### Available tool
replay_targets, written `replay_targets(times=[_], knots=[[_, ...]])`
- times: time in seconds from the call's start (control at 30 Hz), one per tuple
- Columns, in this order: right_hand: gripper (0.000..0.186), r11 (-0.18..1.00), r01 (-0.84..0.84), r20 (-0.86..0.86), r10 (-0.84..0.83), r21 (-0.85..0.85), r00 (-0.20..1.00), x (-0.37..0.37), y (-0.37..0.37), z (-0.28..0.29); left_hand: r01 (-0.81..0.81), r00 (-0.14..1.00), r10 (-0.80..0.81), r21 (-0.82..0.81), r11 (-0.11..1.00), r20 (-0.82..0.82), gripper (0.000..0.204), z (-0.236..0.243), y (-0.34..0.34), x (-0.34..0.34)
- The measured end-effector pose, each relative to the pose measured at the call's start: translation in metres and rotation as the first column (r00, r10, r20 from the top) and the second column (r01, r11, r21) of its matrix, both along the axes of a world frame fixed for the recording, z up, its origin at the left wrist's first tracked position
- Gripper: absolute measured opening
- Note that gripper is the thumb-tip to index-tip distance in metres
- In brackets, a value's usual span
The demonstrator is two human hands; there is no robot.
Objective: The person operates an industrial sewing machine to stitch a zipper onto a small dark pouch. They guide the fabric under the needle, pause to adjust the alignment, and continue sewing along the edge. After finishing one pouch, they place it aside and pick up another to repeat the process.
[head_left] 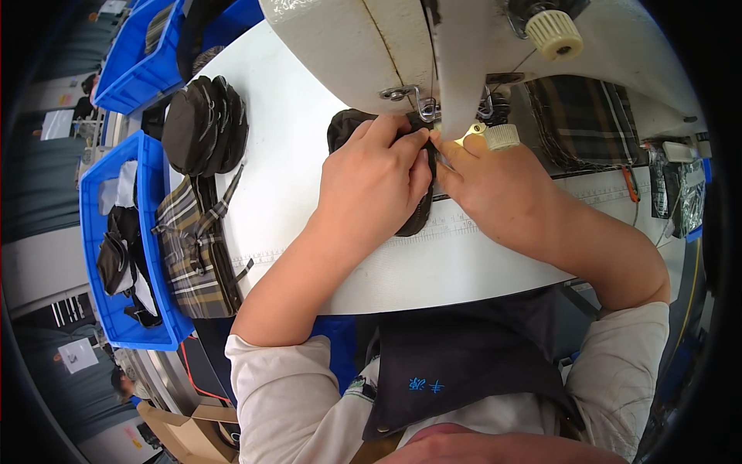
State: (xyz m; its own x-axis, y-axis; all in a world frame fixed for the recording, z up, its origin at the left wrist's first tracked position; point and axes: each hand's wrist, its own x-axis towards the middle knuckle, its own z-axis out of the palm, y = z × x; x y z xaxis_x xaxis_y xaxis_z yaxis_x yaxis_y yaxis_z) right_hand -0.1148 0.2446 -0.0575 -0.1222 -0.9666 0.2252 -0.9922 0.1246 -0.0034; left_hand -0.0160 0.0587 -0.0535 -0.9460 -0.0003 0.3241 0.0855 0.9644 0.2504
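Note:
Under the head of a white sewing machine [348, 46] lies a dark brown fabric piece [415, 220] with rounded ends. My left hand [375, 174] rests on top of it, its thumb and bent fingers closed on the cloth close to the presser foot. Fingertips of both hands meet there, hiding the needle and the stitching spot. My right hand [502, 185] is closed, with a thin metal tool [444, 161] showing between its fingers; most of that tool is covered. A brass-coloured machine part [471, 133] sits just beyond the right fingers.
Dark brown rounded pieces [193, 127] are stacked at the table's left, above plaid fabric [197, 278]. Blue bins [174, 309] with cloth stand beyond that edge. Right of the machine lie plaid pieces [580, 124], an orange-handled tool [631, 184] and plastic packets [688, 193]. A printed ruler [440, 230] crosses the tabletop.

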Motion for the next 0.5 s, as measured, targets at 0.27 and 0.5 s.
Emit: replay_targets(times=[0.27, 0.5], knots=[[0.015, 0.995, 0.007, 0.03, -0.004, -0.098, 1.0, -0.009, 0.001, -0.006, 0.061, 0.996, -0.063, 0.035, 0.998, 0.057, 0.042, 0.006, -0.006, 0.01], [0.015, 0.998, 0.006, 0.084, -0.001, -0.059, 0.996, -0.004, 0.002, -0.003, 0.064, 0.975, -0.084, 0.101, 0.993, 0.206, 0.061, 0.023, 0.004, 0.023]])
